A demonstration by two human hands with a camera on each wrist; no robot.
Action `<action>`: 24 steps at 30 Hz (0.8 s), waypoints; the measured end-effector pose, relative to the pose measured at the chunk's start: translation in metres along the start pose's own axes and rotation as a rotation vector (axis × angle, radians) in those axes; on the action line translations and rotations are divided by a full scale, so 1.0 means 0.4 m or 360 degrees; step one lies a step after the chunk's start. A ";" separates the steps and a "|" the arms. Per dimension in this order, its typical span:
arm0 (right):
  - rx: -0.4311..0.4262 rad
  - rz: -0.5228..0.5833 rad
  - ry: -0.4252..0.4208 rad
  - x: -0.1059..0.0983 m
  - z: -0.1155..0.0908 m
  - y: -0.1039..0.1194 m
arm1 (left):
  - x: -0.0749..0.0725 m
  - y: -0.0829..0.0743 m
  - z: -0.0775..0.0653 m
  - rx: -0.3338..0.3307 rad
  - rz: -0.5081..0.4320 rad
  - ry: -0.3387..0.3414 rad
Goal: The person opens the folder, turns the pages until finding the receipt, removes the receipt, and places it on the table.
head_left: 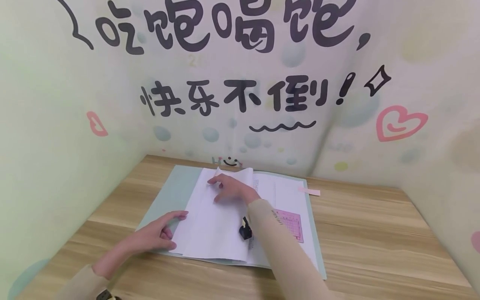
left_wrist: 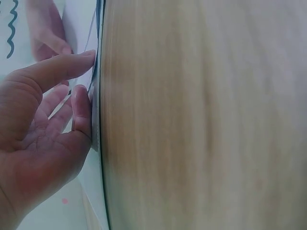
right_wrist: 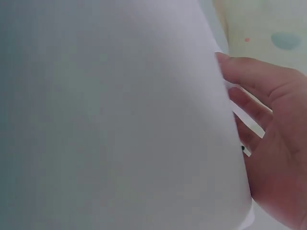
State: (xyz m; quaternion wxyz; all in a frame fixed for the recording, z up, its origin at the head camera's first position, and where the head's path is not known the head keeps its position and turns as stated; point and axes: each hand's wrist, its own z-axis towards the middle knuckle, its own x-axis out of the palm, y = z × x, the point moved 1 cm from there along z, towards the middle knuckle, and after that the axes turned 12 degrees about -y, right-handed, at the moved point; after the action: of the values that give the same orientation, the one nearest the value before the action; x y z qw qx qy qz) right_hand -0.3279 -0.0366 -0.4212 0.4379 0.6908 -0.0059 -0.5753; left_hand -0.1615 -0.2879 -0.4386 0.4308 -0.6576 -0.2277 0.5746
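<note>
A light blue-green folder (head_left: pixel 168 187) lies spread out on the table, with white pages (head_left: pixel 213 233) turned over its left part. My left hand (head_left: pixel 153 234) rests at the left edge of the pages, its index finger stretched onto the paper and other fingers bent. In the left wrist view that hand (left_wrist: pixel 45 115) shows no paper pinched. Over the top of a raised, slightly curled page, my right hand (head_left: pixel 230 187) reaches with index finger extended and thumb apart. The right wrist view has a blank page (right_wrist: pixel 129 120) before the palm, the fingers (right_wrist: pixel 249 72) at its edge.
A right-hand page carries a pink grid (head_left: pixel 292 225) and some printed text; a pink tab (head_left: pixel 309 191) sticks out at its edge. Wood-grain table (head_left: pixel 367 233) surrounds the folder. Behind it stands a wall (head_left: pixel 232 137) with black lettering.
</note>
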 end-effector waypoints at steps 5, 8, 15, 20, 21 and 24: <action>-0.0012 -0.0133 0.0022 0.016 -0.002 0.009 | -0.002 0.003 -0.001 0.0022 0.0027 0.0004; -0.0032 -0.0162 0.0013 0.018 -0.001 0.016 | -0.003 0.003 -0.003 0.0042 0.0047 0.0006; -0.0055 -0.0246 -0.0006 0.026 0.008 0.029 | -0.003 0.002 -0.002 0.0147 0.0050 0.0018; -0.0068 -0.0260 -0.0027 0.040 0.023 0.036 | -0.002 0.004 -0.002 0.0160 0.0064 0.0024; -0.0075 -0.0254 -0.0033 0.043 0.025 0.037 | -0.002 0.004 -0.002 0.0159 0.0070 0.0026; -0.0108 -0.0219 -0.0063 0.053 0.034 0.040 | 0.001 0.006 -0.001 0.0179 0.0089 0.0023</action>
State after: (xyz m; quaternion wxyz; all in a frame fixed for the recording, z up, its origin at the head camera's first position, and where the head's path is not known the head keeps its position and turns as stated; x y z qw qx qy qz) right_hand -0.3235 -0.0656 -0.4275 0.4203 0.6629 0.0526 -0.6174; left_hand -0.1614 -0.2889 -0.4407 0.4525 -0.6426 -0.1734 0.5935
